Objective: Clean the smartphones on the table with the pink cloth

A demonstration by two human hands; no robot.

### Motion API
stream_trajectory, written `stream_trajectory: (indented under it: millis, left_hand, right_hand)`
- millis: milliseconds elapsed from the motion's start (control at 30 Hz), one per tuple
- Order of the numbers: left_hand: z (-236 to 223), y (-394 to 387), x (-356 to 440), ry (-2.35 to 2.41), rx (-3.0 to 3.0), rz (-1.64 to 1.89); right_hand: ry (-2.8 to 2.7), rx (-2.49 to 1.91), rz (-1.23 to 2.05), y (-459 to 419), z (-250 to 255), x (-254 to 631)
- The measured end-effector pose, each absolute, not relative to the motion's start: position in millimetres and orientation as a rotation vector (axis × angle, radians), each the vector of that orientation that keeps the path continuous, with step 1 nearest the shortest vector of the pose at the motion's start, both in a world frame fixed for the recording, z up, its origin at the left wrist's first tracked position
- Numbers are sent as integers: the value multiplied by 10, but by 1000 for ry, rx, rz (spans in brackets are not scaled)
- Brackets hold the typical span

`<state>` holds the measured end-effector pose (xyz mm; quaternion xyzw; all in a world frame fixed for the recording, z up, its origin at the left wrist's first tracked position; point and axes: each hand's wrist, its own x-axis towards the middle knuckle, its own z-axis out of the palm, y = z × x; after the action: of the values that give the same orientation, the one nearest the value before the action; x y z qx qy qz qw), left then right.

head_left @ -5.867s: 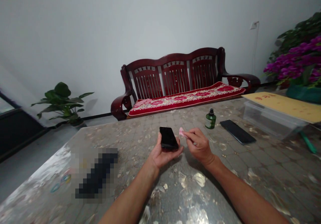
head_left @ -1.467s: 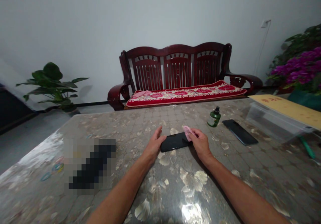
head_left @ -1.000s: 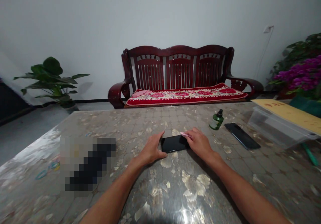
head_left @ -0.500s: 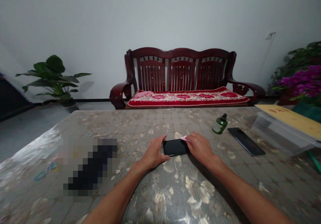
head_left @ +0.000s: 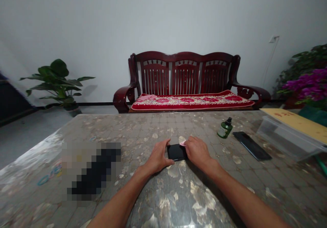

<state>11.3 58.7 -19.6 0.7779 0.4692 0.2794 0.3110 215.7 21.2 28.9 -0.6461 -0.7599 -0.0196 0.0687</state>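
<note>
A black smartphone [head_left: 176, 152] lies on the patterned tablecloth [head_left: 163, 194], its dark screen facing up. My left hand [head_left: 158, 155] grips the phone's left end, thumb at the near edge and fingers at the far edge. Over the right part of the screen, my right hand [head_left: 198, 150] presses a small pink cloth [head_left: 183, 143] under closed fingers. Most of the cloth and the phone's right end are hidden by that hand.
To the right stand a green spray bottle [head_left: 224, 128], another dark phone [head_left: 252, 146] and a clear plastic box [head_left: 283, 137] with a yellow sheet [head_left: 293, 120] on top. Colourful bands [head_left: 43, 180] and a pixelated dark item [head_left: 95, 171] lie left. A wooden bench [head_left: 186, 73] stands beyond.
My right hand has slid left across the phone with the pink cloth, covering more of the screen. My left hand stays at the left end. The view has tilted slightly.
</note>
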Motion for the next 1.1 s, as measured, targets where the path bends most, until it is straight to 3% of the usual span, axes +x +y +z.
stream_trajectory:
  millis: [367,1100]
  left_hand:
    - [-233,608,128,1246,2052,738]
    - [-243,615,129,1264,2025,736]
  right_hand:
    - [-2286,-1935,-12,217,268,2115]
    - [-2531,-1481,38,235,206,1937]
